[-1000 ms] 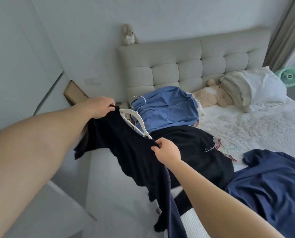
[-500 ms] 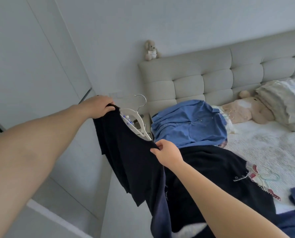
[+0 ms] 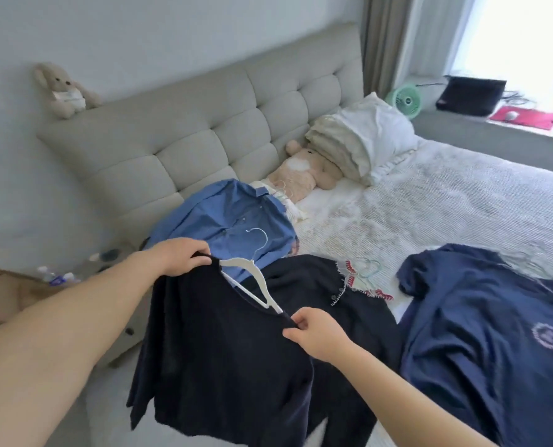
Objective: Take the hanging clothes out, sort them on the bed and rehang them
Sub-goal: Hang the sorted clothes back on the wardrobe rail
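I hold a black top (image 3: pixel 223 359) up by its shoulders at the bed's left edge. A white hanger (image 3: pixel 252 279) sits inside its neckline, hook up. My left hand (image 3: pixel 180 260) pinches the left shoulder. The right shoulder is gripped by my right hand (image 3: pixel 315 330). Behind it on the bed (image 3: pixel 446 204) lie a blue shirt (image 3: pixel 226 221), a black cardigan with stitched trim (image 3: pixel 329 295) and a navy T-shirt with a round emblem (image 3: pixel 494 333).
A tufted headboard (image 3: pixel 204 130) carries a small plush rabbit (image 3: pixel 64 90). A teddy bear (image 3: pixel 304 171) and pillows (image 3: pixel 362 140) lie at the bed's head. A green fan (image 3: pixel 405 100) stands by the window ledge. Bottles (image 3: pixel 56 277) sit on a bedside surface at left.
The view has swung right, away from the wardrobe and toward the bed. Both hands still hold the black top, now lower and over the bed's edge.
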